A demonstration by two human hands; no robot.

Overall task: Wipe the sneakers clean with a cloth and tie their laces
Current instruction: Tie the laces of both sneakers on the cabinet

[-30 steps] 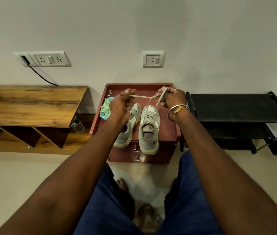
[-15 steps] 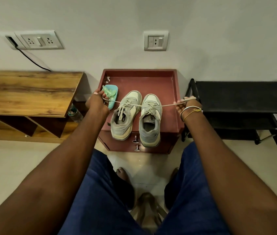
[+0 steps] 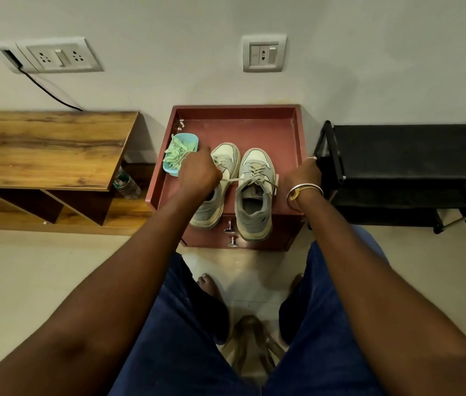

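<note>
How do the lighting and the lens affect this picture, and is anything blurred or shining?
Head view: the wide lens bends the brown wooden table and black metal shoe rack outward; light is soft and even; the glossy beige floor tiles show a small glare spot at lower left; the left hand looks slightly soft, the pale grey sneakers sharp.

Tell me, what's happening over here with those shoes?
A person faces a low red cabinet with two sneakers on top. The left hand and right hand each grip one end of the lace of the right sneaker, pulling it taut sideways; no bow is tied yet. The left sneaker sits beside it, partly under the left hand. A green cloth lies in a blue tub nearby.
</note>
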